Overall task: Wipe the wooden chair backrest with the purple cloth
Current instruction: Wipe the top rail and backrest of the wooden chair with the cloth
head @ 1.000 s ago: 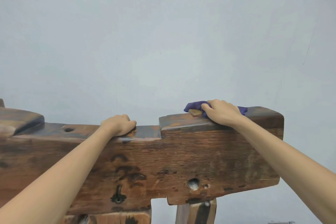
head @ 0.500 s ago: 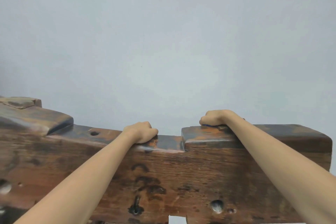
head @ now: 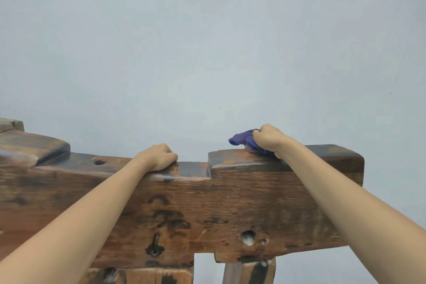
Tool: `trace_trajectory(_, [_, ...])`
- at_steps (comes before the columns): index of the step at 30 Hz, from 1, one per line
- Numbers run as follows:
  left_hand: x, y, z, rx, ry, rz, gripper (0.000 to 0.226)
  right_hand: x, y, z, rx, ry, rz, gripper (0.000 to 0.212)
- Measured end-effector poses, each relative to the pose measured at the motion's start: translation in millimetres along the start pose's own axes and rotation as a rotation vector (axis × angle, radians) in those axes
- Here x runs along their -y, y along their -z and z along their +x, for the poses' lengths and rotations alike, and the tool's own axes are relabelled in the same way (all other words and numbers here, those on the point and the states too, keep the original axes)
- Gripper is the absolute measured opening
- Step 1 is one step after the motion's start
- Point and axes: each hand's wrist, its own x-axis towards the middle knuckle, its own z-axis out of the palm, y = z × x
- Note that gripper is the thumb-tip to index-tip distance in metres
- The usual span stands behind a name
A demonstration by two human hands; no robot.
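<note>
Head cam: right hand clutching purple cloth on backrest top at 2 o'clock, prob mid-wipe; left hand curls over the edge w/ nothing in it, bracing.

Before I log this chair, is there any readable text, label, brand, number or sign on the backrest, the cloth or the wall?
None: no text, label, brand, number or sign can be read anywhere.
Wooden backrest: only dark stains, grain and holes, no lettering.
Purple cloth, gripped by the right hand: no tag shows.
Wall: bare, only small specks.
</note>
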Motion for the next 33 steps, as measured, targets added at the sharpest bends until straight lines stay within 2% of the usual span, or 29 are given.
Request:
trace_trajectory(6, [-4.2,-9.0,1.1,0.029,0.014,0.092,0.037,-0.9,3.0,7.1,0.051,-0.031,-0.041,0.039])
trace_trajectory(11, [-5.7,-11.1,9.9,0.036,0.004,0.155,0.038,-5.8,9.2,5.8,0.12,0.015,-0.015,0.043])
trace_trajectory(16, [-5.9,-13.1,7.4,-0.012,-0.035,0.16,0.038,11.4,-21.7,10.9,0.13,0.087,-0.447,0.039])
trace_trajectory(21, [-5.9,-13.1,9.7,-0.037,-0.027,0.127,0.036,41.7,-45.9,17.8,0.224,0.087,-0.552,0.035])
trace_trajectory(26, [-6.0,-9.4,9.4,-0.005,0.0,0.107,0.032,81.2,-84.5,7.4,0.368,0.208,-0.482,0.041])
trace_trajectory(33, [-4.9,-1.8,4.2,0.024,0.028,0.042,0.023,73.8,-82.9,-34.6,0.27,0.43,-0.499,0.037])
